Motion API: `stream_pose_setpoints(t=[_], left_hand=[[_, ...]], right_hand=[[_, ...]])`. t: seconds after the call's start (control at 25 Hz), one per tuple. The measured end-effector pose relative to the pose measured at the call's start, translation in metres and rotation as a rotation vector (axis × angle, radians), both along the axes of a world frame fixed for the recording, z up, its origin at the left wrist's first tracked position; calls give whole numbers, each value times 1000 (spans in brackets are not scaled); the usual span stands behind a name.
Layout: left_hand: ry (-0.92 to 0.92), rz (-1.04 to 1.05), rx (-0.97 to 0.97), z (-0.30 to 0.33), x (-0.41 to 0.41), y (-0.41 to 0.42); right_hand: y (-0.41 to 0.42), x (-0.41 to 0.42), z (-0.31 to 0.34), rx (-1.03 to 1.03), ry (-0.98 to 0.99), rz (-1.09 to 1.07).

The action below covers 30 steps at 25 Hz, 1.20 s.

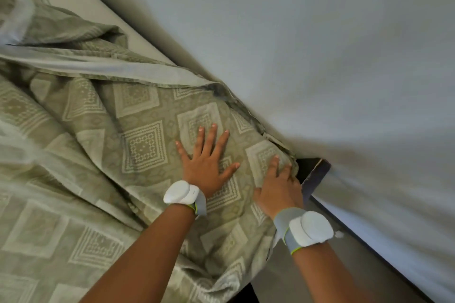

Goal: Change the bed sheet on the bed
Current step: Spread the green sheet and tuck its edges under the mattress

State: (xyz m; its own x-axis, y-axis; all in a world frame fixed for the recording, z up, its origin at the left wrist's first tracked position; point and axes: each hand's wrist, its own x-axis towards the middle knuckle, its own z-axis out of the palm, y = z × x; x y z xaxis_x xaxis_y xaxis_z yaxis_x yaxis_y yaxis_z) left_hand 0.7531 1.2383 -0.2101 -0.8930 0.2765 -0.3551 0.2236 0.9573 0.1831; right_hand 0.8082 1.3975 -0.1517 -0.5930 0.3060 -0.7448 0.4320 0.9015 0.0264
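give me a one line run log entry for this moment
left hand flat on sheet | right hand at sheet corner by wall | sheet rumpled

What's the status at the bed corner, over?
Left hand flat on patterned sheet. Right hand pressing sheet at mattress corner by wall. Sheet bunched, nothing blocking.

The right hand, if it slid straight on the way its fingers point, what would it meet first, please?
Probably the wall: the right hand lies at the sheet's corner, fingers aimed at the narrow gap beside the wall, though depth is unclear.
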Motion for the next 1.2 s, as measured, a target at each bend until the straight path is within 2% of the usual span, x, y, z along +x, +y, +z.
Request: stream_pose_setpoints(t=[0.16,0.24,0.36,0.4,0.48,0.56,0.64,0.72,0.8,0.88,0.92,1.04,1.08,1.12,1.2], left_hand=[[-180,87,373,33,61,-56],[-135,121,492,54,105,-98],[27,254,437,66,153,-158],[42,323,419,66,165,-174],[-12,404,382,63,187,-201],[-111,316,367,51,200,-223],[-215,113,327,38,212,-246],[-154,-163,233,20,222,-267],[-12,-330,164,13,229,-285],[120,-372,148,16,236,-294],[123,-357,172,22,238,-295],[20,-363,264,48,267,-303],[-15,-369,251,54,283,-307],[-50,-357,194,58,300,-312],[-183,-282,94,63,323,-317]], right_hand=[[-35,54,25,-60,209,31],[-65,97,42,-125,344,-24],[-109,152,52,-71,551,-9],[-125,166,52,-62,602,48],[-165,190,55,-177,654,135],[-191,202,51,-363,556,157],[-206,213,32,-358,373,239],[-211,213,15,-226,254,350],[-214,207,13,-191,358,331],[-218,203,23,-304,389,315],[-221,205,31,-356,383,356],[-231,239,51,-313,316,591],[-231,253,48,-280,277,593],[-230,267,40,-266,301,512],[-232,293,25,-282,533,258]])
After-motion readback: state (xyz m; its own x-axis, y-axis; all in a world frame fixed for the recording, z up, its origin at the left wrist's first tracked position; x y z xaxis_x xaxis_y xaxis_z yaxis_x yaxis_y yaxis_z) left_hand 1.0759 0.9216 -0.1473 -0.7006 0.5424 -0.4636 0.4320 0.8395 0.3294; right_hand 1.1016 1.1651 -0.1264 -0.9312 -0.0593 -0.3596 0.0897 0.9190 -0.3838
